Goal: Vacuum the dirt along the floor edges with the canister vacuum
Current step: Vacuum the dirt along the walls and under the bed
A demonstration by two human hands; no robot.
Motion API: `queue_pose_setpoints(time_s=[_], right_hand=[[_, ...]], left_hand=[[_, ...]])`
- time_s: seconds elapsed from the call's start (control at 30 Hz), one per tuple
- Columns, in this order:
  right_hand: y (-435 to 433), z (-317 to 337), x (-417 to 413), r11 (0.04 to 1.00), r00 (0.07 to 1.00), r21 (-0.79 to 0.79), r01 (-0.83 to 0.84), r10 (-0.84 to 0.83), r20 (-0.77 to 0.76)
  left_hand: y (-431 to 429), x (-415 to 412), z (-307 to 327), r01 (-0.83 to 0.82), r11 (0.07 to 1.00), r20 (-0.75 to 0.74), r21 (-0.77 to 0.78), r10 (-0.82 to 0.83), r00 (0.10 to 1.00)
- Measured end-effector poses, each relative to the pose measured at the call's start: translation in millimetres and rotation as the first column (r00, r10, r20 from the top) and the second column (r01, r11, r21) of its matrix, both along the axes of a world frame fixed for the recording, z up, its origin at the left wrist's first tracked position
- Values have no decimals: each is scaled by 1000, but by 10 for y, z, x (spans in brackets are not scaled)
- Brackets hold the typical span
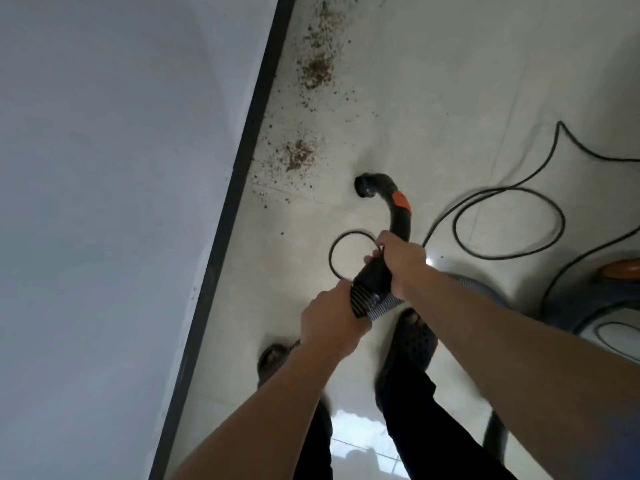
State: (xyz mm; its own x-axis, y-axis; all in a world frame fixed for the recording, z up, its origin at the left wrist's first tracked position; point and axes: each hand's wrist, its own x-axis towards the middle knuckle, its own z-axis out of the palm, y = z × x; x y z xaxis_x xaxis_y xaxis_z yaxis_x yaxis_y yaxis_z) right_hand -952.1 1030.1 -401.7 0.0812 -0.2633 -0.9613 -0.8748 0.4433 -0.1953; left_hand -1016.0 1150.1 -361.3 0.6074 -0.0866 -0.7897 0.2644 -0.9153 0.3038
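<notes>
Gripping the curved black hose handle (400, 221), the right hand (401, 259) has its fingers wrapped round the tube, while the left hand (330, 318) clamps the ribbed cuff (362, 299) at its base. The handle's open mouth hangs a little right of the black baseboard (242, 161), brown dirt (299, 155) lies scattered close against that baseboard, and the canister vacuum (616, 306) sits well to the baseboard's right.
</notes>
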Motion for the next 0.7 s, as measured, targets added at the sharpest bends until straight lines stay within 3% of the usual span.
queue_pose_setpoints(time_s=[0.23, 0.33, 0.5, 0.7], right_hand=[[-84, -244, 631, 989, 990, -119, 84, -69, 125], [545, -314, 718, 994, 991, -106, -15, 29, 128], [1390, -400, 551, 980, 974, 42, -197, 190, 124], [1268, -339, 544, 971, 965, -20, -240, 241, 101]], left_hand=[[-1, 743, -407, 61, 994, 136, -94, -48, 990], [537, 688, -486, -32, 998, 113, -55, 38, 993], [1272, 326, -414, -203, 979, 71, -4, 202, 977], [1125, 289, -433, -207, 976, 48, -71, 210, 976]])
